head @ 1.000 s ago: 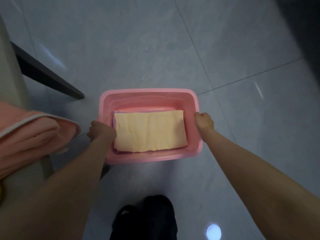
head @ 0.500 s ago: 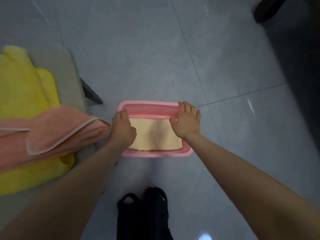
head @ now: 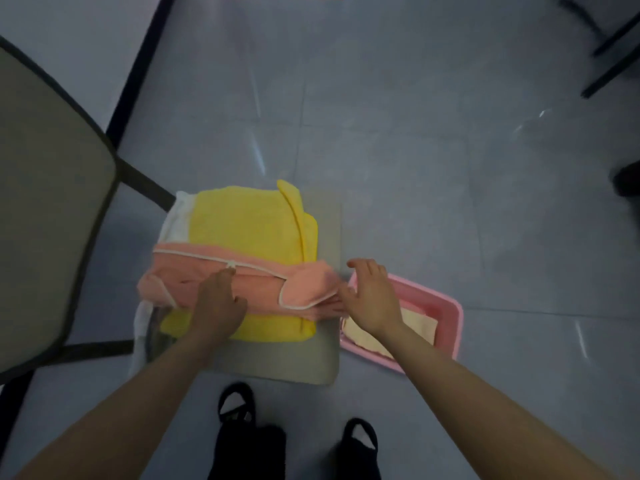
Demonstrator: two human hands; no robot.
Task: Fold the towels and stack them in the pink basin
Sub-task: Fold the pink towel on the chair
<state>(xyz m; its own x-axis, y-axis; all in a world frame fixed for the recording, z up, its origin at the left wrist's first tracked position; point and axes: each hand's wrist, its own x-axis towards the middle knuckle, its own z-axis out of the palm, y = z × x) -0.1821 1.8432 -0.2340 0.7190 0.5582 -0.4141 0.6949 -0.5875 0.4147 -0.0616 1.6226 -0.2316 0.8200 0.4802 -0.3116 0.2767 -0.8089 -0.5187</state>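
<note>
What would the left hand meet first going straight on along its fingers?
The pink towel: the left hand has its fingertips at the towel's white trim, though contact is unclear. Past it lies the yellow towel.

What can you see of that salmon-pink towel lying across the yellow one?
The salmon-pink towel looks like soft terry cloth edged with white piping. It is loosely bunched, not neatly folded, and lies crosswise on the yellow towel, atop a grey cushion. The left hand rests on its middle; whether it grips is unclear. The right hand, fingers spread, is at its right end, its thumb about touching the cloth.
</note>
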